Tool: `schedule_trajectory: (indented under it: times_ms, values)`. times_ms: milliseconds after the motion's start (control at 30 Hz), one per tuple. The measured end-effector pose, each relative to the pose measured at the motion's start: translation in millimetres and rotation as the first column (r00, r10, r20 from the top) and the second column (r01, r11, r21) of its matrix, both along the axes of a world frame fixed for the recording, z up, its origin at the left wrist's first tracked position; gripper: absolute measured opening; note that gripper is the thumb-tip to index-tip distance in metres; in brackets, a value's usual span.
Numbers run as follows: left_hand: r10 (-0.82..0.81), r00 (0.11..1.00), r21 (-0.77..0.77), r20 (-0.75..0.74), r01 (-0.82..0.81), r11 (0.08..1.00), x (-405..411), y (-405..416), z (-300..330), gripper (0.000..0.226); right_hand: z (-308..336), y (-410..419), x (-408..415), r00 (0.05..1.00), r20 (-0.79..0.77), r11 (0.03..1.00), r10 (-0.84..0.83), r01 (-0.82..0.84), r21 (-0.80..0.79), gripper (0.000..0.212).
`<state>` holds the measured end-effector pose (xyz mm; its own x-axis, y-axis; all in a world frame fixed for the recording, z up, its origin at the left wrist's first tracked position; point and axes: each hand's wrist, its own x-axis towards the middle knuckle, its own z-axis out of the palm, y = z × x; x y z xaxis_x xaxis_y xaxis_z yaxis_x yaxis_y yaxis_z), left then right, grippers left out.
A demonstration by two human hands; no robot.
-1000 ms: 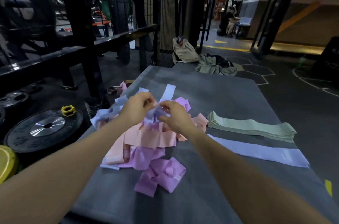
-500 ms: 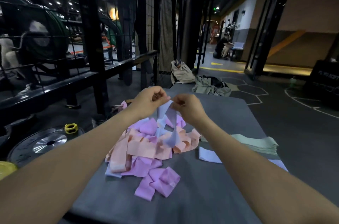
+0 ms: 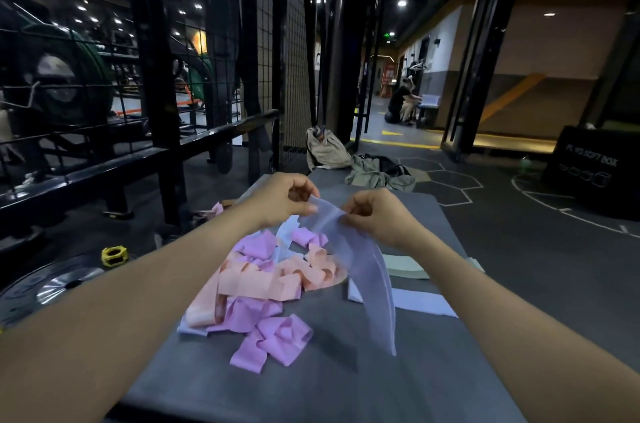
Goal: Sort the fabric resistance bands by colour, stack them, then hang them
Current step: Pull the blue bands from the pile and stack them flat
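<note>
A tangled pile of fabric bands (image 3: 263,277), peach and pink with bits of pale blue, lies on the grey mat (image 3: 346,381). My left hand (image 3: 284,197) and my right hand (image 3: 374,215) both pinch the top of one pale blue band (image 3: 367,277), held above the pile. Its loop hangs down to the right of the heap. A flat pale blue band (image 3: 422,301) lies on the mat under my right forearm. Behind it sits a stack of pale green bands (image 3: 405,267), partly hidden by the arm.
A black rack and wire cage (image 3: 166,111) stand at the left, with a weight plate (image 3: 52,284) and a yellow collar (image 3: 114,254) on the floor. Bags and clothes (image 3: 346,159) lie beyond the mat. A black soft box (image 3: 595,170) stands far right. A person sits in the corridor.
Both hands have lifted the pale blue band out of the pile and drawn it up and to the right; it now hangs free. The view has tilted upward.
</note>
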<state>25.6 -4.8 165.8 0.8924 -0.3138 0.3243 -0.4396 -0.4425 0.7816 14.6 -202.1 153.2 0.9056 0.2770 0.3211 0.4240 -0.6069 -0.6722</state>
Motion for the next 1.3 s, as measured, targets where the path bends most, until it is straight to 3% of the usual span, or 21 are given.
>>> schedule_trajectory:
  times_ms: [133,300,500,667,867,1033,1167,1300]
  values:
    - [0.111,0.975,0.107,0.191,-0.133,0.985,2,-16,-3,0.015,0,-8,-10,0.999,0.028,0.998,-0.045,0.046,-0.034,0.006]
    - [0.084,0.977,0.032,0.197,-0.092,0.995,-2,-32,-4,0.025,-6,-14,-10,0.999,-0.03,0.998,-0.019,0.021,0.058,0.015]
    - [0.034,0.99,-0.027,0.139,-0.031,0.999,-7,-37,2,0.029,-6,-13,-8,0.997,-0.069,0.972,-0.015,0.031,0.235,0.014]
    - [-0.096,0.995,-0.298,0.013,0.096,0.95,-13,-38,7,0.017,-7,-1,-3,0.995,-0.093,0.95,0.039,-0.008,0.311,0.023]
    - [-0.033,0.999,-0.295,0.034,0.042,0.954,-11,-21,-4,0.023,-7,13,-4,0.981,-0.181,0.902,0.07,0.015,0.432,0.004]
    - [0.068,0.997,-0.387,-0.048,-0.081,0.919,-7,-19,-13,0.021,-5,16,-5,0.979,-0.203,0.901,0.029,0.062,0.429,0.014]
    - [0.013,0.999,-0.377,-0.053,-0.032,0.926,-6,-28,-15,0.021,-4,11,-8,0.976,-0.217,0.885,0.032,0.073,0.46,0.007]
    - [-0.031,0.998,-0.373,-0.046,0.011,0.928,-5,-41,-15,0.022,0,4,-10,0.983,-0.184,0.867,-0.019,0.108,0.487,0.02]
